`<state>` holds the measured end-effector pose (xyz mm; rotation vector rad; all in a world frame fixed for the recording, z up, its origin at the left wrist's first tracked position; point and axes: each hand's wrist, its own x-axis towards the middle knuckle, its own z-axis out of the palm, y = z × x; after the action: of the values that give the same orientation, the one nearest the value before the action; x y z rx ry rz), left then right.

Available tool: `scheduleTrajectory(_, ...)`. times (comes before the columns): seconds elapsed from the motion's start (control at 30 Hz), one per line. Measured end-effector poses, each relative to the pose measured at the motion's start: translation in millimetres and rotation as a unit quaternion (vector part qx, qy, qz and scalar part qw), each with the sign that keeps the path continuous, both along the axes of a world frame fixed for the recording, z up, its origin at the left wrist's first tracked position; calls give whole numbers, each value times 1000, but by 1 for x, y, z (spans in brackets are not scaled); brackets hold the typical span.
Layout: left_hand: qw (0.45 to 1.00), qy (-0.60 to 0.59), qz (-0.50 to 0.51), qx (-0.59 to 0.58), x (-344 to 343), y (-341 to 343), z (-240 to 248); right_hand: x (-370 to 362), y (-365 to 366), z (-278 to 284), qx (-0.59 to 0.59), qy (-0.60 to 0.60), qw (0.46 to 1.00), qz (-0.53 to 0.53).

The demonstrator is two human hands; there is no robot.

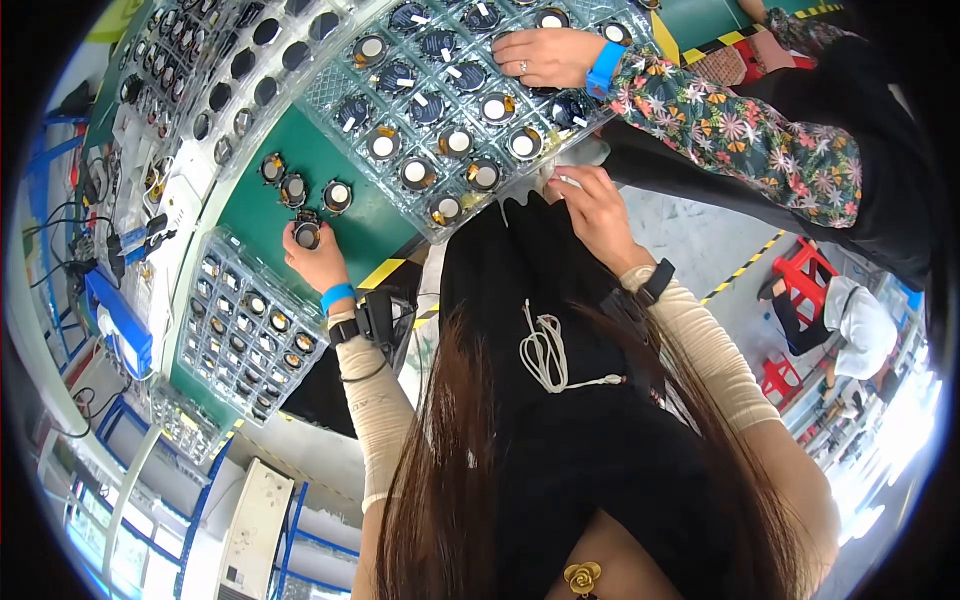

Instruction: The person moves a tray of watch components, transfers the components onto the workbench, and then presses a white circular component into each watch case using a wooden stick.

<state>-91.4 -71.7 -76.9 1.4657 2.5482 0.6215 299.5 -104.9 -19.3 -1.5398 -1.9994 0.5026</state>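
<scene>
Small round speaker parts being handled at the near edge of a green worktop (300,170).

A big clear tray (440,110) of these parts lies across the worktop's far side, with a co-worker's hand (545,55) in a flowered sleeve resting on it; a second tray (245,330) sits at the left end. The right hand (590,205) is closed on something small and white at the big tray's near corner; what it is I cannot tell. The left hand (315,255) pinches one speaker (307,236) against the worktop, just below three loose ones (300,185). It looks light and rigid, a dark metal rim around a pale cone; I'd judge the cone fragile, so best held by the rim.
</scene>
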Motion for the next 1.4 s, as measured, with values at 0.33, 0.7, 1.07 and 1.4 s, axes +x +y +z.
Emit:
scheduleTrajectory(0.33,925,-233,102,282,5,-4,14,-5,-9,4,-28,29,999,-8)
scheduleTrajectory(0.7,959,-131,-224,117,116,6,42,-22,-7,10,-61,38,997,-15)
scheduleTrajectory(1.07,928,-16,-370,44,124,34,49,-25,-6,9,-61,62,996,-14)
scheduleTrajectory(1.4,995,94,-22,30,13,2,44,-24,-14,10,-77,58,995,-8)
